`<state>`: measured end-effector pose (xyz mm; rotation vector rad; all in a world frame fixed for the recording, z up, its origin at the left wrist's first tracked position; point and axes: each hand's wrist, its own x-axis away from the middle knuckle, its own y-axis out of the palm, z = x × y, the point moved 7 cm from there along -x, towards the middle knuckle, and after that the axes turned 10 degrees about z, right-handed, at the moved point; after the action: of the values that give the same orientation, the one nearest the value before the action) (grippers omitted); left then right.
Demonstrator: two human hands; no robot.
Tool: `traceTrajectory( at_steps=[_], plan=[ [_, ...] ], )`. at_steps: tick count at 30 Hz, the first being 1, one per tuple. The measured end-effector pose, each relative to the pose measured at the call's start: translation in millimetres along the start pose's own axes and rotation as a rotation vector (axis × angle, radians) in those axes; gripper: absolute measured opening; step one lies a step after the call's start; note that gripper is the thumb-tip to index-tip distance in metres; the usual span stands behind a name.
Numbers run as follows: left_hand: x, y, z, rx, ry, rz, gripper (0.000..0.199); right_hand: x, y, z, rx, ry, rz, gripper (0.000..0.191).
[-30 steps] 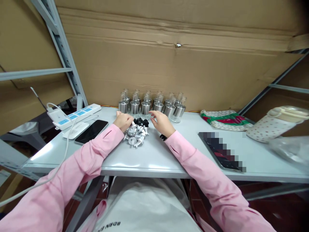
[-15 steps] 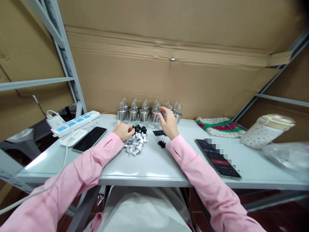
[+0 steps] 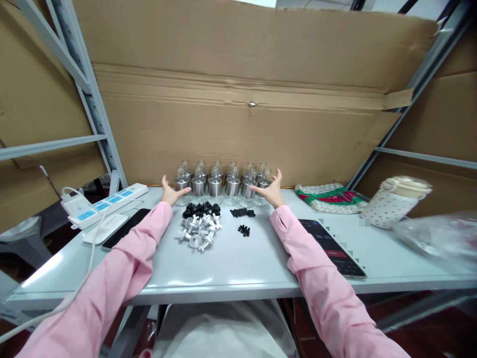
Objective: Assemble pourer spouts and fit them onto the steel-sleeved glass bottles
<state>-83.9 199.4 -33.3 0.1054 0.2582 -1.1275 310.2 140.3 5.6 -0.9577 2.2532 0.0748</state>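
Two rows of clear glass bottles with silver bands (image 3: 215, 187) stand at the back of the table. My left hand (image 3: 172, 193) is at the left end of the rows, thumb and fingers spread, its thumb by the leftmost front bottle. At the right end my right hand (image 3: 272, 191) is spread the same way, thumb beside the bottles. Neither hand holds anything. In front of the bottles lies a heap of black parts (image 3: 201, 210), with white plastic pieces (image 3: 199, 229) just nearer. Flat black pieces (image 3: 242, 213) and small black pieces (image 3: 244, 230) lie to their right.
On the left are a power strip (image 3: 108, 205), a white pad (image 3: 105, 228) and a dark phone (image 3: 125, 229). A lit phone (image 3: 333, 248), a patterned cloth (image 3: 331, 198), a dotted cup (image 3: 395, 204) and a clear plastic bag (image 3: 439, 238) are on the right. Cardboard (image 3: 238, 134) stands behind.
My left hand has moved from beside the black parts to the left end of the bottles and spread open. My right hand has shifted to their right end. The camera view has shifted.
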Motion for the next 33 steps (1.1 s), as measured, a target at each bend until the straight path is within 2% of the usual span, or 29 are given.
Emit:
traceTrajectory(
  at_steps=[2,5,10,14,18,20,22,24,26,27,29,31,33],
  plan=[
    [-5,5.2,-3,0.013,-0.017,-0.043,0.116,5,5,-5,0.038,-0.041,-0.001,0.134],
    [-5,14.8,-2,0.061,0.050,-0.094,0.104,10,10,-10,0.106,-0.093,-0.007,0.136],
    [1,18.7,2,0.042,0.139,0.008,0.086,12,13,-7,0.181,-0.156,0.020,0.132],
    [4,19.4,2,0.009,0.147,0.041,0.072,12,16,-2,0.192,-0.179,0.045,0.130],
    [4,18.1,0,-0.016,0.153,0.020,0.073,15,12,-10,0.261,-0.215,0.081,0.127],
    [4,17.1,-2,-0.030,0.150,-0.001,0.076,19,5,-24,0.311,-0.259,0.126,0.119],
    [4,17.0,-5,-0.034,0.134,-0.028,0.077,24,1,-45,0.302,-0.349,0.130,0.094],
    [4,17.1,-7,-0.034,0.115,-0.047,0.076,32,8,-67,0.182,-0.421,-0.006,0.056],
    [4,17.4,-8,-0.032,0.113,-0.058,0.075,45,28,-81,-0.011,-0.372,-0.310,0.034],
    [4,17.5,-9,-0.031,0.116,-0.059,0.075,54,40,-84,-0.100,-0.307,-0.472,0.032],
    [2,17.8,-10,-0.027,0.125,-0.061,0.075,70,59,-88,-0.230,-0.161,-0.706,0.035],
    [1,18.1,-12,-0.022,0.133,-0.065,0.076,82,73,-86,-0.298,-0.027,-0.825,0.039],
    [-1,18.7,-15,-0.016,0.141,-0.071,0.076,88,82,-81,-0.314,0.078,-0.871,0.044]
  ],
)
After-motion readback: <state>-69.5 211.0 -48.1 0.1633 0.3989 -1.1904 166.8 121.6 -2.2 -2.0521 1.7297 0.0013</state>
